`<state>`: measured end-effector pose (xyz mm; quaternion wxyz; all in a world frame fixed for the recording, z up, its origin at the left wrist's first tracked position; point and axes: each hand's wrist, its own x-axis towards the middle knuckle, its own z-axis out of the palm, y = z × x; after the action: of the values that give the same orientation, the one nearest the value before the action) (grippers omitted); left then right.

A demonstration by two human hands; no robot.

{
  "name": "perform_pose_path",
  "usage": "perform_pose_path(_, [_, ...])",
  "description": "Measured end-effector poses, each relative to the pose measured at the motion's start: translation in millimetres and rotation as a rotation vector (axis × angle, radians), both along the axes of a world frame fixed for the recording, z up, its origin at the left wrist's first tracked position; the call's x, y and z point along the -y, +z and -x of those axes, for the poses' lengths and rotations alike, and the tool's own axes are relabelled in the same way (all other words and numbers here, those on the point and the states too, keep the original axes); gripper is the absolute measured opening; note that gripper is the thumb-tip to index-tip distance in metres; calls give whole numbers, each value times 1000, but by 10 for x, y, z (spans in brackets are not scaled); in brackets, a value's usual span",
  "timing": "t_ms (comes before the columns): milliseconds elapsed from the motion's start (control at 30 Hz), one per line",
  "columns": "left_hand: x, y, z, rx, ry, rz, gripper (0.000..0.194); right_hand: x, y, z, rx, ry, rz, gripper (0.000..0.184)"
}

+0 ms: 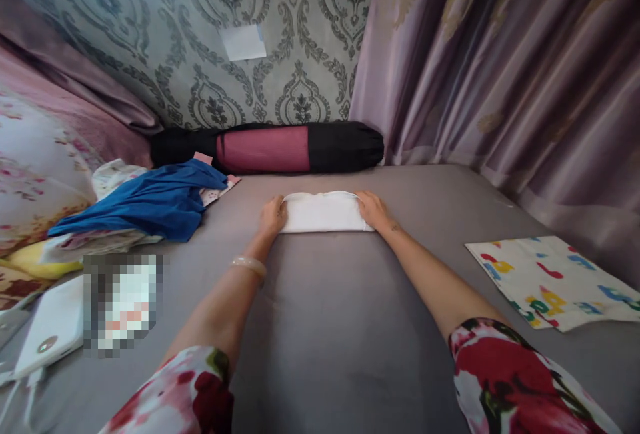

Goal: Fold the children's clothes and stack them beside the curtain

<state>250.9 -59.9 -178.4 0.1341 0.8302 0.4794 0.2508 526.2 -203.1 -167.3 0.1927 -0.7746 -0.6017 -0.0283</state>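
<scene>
1. Your left hand curls over the left end of the white, flat-folded rectangular cloth; you can't tell whether it pinches.
2. Your right hand bends over the right end, grip equally unclear.
3. The cloth lies on the grey sheet.

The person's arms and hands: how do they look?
Left hand and right hand wear no gloves. Left sleeve and right sleeve are white with red flowers and green parts. A pale bangle circles the left forearm; a small mark shows near the right wrist.
</scene>
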Motion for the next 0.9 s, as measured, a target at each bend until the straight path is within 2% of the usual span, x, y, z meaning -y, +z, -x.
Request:
perform_pose_path(100, [-60, -43, 3, 17, 78, 43, 26, -51, -60, -46, -79, -70, -52, 34])
perform_pose_path(200, [-120, -73, -6, 37, 181, 89, 25, -115, -110, -96, -188, -222, -83, 35])
perform_pose_path(300, [-161, -77, -16, 98, 225, 134, 28, -174, -122, -159, -322, -378, -111, 36])
perform_pose_path(367, [-164, -57, -5, 144, 245, 177, 32, -184, -108, -205, -424, -420, -151, 34])
perform_pose_path(500, [-77, 28, 151, 208, 302, 243, 39, -24, -77, -267, -753, -372, -201, 38])
perform_pose_path(600, [67, 98, 390, 205, 240, 319, 44, 269, -79, -270, -912, -346, -132, 36])
perform_pose_path(667, [186, 142, 560, 193, 189, 383, 47, 494, -86, -254, -845, -288, -67, 33])
perform_pose_path(767, [357, 194, 745, 184, 92, 451, 52, 758, -95, -211, -674, -125, -43, 28])
perform_pose_path(900, [478, 187, 819, 164, -31, 427, 51, 872, -125, -141, -571, -24, -52, 22])
